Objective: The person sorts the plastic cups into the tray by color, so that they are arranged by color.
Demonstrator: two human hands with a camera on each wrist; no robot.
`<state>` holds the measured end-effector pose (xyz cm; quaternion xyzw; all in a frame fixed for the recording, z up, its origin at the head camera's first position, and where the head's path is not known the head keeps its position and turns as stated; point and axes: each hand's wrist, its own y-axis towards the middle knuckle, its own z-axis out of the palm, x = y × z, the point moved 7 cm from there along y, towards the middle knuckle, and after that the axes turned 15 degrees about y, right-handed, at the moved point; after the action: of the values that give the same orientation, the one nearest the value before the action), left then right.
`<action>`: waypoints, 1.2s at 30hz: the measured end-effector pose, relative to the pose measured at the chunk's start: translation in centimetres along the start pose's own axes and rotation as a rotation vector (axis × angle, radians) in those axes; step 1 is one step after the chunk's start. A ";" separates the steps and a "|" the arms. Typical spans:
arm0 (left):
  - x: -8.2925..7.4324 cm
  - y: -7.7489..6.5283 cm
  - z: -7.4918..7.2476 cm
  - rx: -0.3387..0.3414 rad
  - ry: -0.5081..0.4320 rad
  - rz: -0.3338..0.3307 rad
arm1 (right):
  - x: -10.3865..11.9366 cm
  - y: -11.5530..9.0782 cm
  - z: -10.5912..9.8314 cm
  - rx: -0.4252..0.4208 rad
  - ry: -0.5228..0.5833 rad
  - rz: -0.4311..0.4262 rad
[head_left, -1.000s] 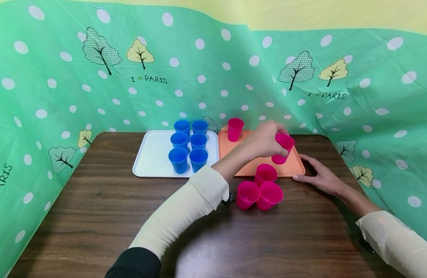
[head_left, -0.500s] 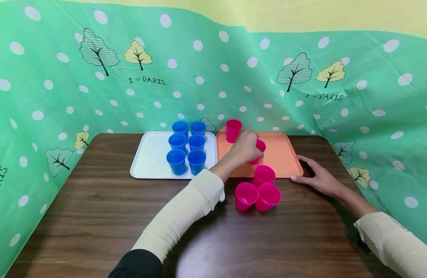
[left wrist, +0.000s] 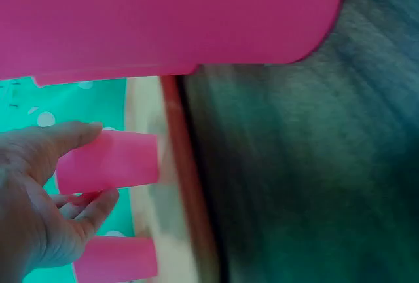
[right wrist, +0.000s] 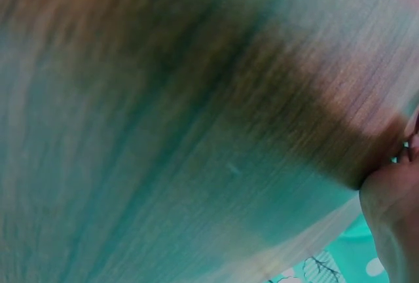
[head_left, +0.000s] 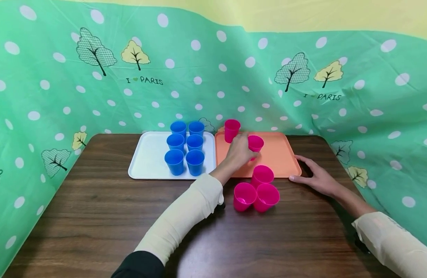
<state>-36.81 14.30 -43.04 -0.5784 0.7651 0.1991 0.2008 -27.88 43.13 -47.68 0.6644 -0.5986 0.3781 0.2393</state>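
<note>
My left hand point(head_left: 239, 150) holds a pink cup point(head_left: 256, 143) upright over the orange tray point(head_left: 275, 162). In the left wrist view, thumb and fingers grip this cup point(left wrist: 111, 162) from opposite sides. Another pink cup point(head_left: 232, 130) stands at the tray's back left corner. Three more pink cups stand close together on the table in front of the tray, the left one point(head_left: 244, 197) among them. My right hand point(head_left: 319, 178) rests at the tray's front right corner, thumb and fingers spread along its edges. Only part of that hand point(right wrist: 393, 211) shows in the right wrist view.
A white tray point(head_left: 147, 158) adjoins the orange one on the left. Several blue cups stand on it in two columns, including a front one point(head_left: 174, 162). The wooden table point(head_left: 105, 220) extends in front, and a green dotted cloth point(head_left: 185, 69) hangs behind.
My left hand has carried the pink cup leftward over the orange tray, toward the cup at the back left. My right hand has stayed at the tray's corner.
</note>
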 end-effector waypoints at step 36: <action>-0.2 -0.3 0.9 0.132 0.002 0.139 | -0.2 -0.2 -0.1 -0.023 0.011 -0.017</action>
<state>-36.37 14.86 -43.70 -0.5096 0.8151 0.1610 0.2236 -27.71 43.38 -47.72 0.6646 -0.5960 0.3729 0.2533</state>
